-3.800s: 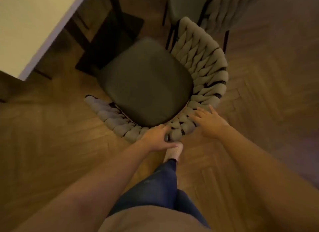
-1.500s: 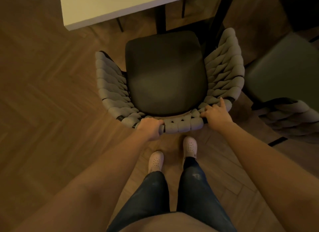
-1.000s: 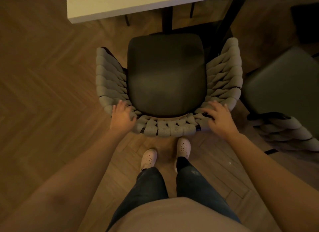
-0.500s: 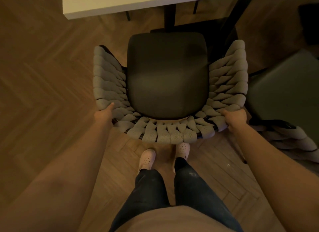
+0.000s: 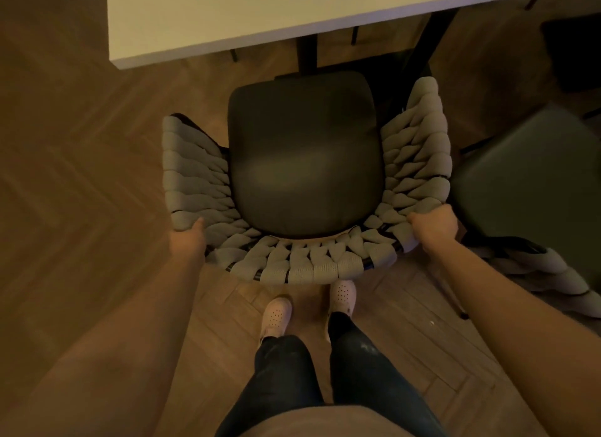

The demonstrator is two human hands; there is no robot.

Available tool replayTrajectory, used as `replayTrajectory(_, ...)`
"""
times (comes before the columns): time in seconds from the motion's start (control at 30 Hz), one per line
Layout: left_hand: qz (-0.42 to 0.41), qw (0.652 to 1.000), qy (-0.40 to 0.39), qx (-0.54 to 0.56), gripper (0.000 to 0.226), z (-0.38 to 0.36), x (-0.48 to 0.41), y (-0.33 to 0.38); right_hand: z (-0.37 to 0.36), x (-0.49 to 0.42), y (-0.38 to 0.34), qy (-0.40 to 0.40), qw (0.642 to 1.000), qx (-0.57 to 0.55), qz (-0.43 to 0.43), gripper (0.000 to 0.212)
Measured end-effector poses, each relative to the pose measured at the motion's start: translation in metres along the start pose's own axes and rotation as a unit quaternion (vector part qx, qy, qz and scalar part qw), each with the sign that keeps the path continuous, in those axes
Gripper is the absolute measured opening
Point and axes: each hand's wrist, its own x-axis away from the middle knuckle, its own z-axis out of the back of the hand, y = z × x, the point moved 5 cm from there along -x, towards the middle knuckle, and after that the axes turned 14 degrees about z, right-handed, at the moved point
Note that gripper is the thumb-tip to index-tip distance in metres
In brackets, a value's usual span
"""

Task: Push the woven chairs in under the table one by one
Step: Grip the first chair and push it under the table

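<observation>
Grey cord bands are wrapping the curved back and arms of the woven chair [image 5: 292, 264], thick and ribbed, looped over a thin black frame. Both hands are holding that back at its rear corners. The left hand [image 5: 188, 241] is clasping the outer left corner with the thumb lying up over the rim; its other fingers are hiding behind the weave. The right hand [image 5: 434, 228] is gripping the right corner, its fingers curling tightly over the top band.

A smooth, dark, rounded seat cushion [image 5: 305, 157] is filling the middle of the chair. The chair is standing on the herringbone wood floor [image 5: 81, 144], facing the pale, flat-topped counter [image 5: 227, 13], with the whole cushion showing just clear of the counter's near edge. A dark counter leg [image 5: 307, 52] is standing just beyond the cushion's front.

A second chair [image 5: 533, 183] of the same weave is sitting just beside the right hand. Two pale perforated clogs [image 5: 276, 313] are standing directly behind the chair back.
</observation>
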Motion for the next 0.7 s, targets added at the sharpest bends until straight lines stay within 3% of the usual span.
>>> replayTrajectory(0.17, 0.005, 1.0, -0.026, 0.002, 0.059, -0.017, 0.02, 0.0, 0.019, -0.035, -0.008, -0.003, 1.0, 0.025, -0.01, 0.05)
replayTrajectory(0.47, 0.015, 0.999, 0.008, -0.033, 0.067, -0.036, 0.029, 0.002, 0.026, -0.062, -0.009, -0.019, 0.999, 0.033, 0.008, 0.055)
replayTrajectory(0.7, 0.039, 0.998, -0.009, -0.042, 0.059, -0.054, 0.035, 0.02, 0.024, -0.088, -0.016, -0.045, 0.998, 0.037, 0.008, 0.067)
